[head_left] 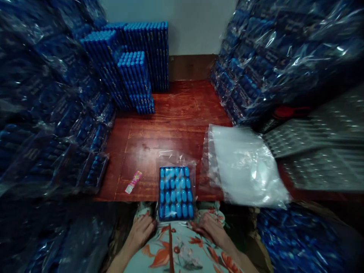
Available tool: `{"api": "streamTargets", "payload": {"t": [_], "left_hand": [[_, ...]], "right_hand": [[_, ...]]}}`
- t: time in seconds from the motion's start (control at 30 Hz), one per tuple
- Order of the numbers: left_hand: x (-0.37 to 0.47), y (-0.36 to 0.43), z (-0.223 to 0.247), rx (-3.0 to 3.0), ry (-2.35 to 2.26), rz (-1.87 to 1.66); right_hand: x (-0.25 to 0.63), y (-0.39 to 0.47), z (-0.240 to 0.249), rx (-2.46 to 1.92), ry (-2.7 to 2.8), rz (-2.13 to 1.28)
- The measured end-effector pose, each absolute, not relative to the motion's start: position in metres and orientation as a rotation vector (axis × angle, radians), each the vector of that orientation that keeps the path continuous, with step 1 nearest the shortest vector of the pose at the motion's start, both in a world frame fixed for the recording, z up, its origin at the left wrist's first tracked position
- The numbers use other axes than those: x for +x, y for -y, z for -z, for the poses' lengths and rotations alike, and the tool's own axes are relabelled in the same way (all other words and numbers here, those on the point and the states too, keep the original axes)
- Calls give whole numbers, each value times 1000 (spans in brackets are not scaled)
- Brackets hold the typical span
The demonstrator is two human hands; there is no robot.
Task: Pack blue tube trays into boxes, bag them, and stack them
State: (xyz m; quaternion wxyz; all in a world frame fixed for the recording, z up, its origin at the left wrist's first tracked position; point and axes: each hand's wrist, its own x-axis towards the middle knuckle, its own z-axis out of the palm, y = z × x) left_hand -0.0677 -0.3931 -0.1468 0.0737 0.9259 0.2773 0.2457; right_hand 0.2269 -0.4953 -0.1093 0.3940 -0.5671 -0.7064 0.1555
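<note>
A block of blue rounded-end pieces (176,193), set in rows, lies inside a clear plastic bag (176,157). The bag rests across the table's near edge, its lower end against the floral clothing. At its lower left corner my left hand (144,226) has its fingers curled closed, seemingly on the bag's edge. My right hand (209,226) is closed in the same way at the lower right corner. The fingertips of both hands are partly hidden. Left of the bag, a small pink printed strip (133,182) lies on the wooden table (182,110).
Clear empty bags (244,163) lie in a pile to the right, beside grey moulded trays (321,148) and a dark object with a red top (284,112). Unwrapped blue stacks (133,81) stand at the back left. Wrapped blue packs (71,76) rise on both sides.
</note>
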Motion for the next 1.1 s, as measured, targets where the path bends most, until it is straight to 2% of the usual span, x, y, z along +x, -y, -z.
{"api": "streamTargets", "payload": {"t": [0.1,0.2,0.3,0.43,0.6,0.77,0.87,0.93,1.0,1.1], "left_hand": [[-66,396,141,2826,-1027,-546],[-44,382,115,2722,-1215,-127],[-25,364,96,2709,-960,87],[-16,350,82,2742,-821,65],[-17,314,23,2738,-829,-172],[-10,273,-46,2664,-1078,-750],[11,255,-52,2206,-1035,-1174],[29,244,-46,1765,-974,-1339],[45,234,-39,1393,-913,-1396],[60,223,-38,1096,-755,-1394]], "right_hand": [[239,496,109,-1483,1956,-280],[245,482,108,-1584,2071,-60],[243,464,104,-1483,2155,131],[243,436,82,-1281,2204,170],[259,394,29,-1291,2050,277],[261,363,-27,-1385,1685,361],[252,341,-44,-1383,1408,56],[248,321,-45,-1316,1198,-228],[247,301,-43,-1214,1008,-438],[251,274,-41,-1110,866,-518]]}}
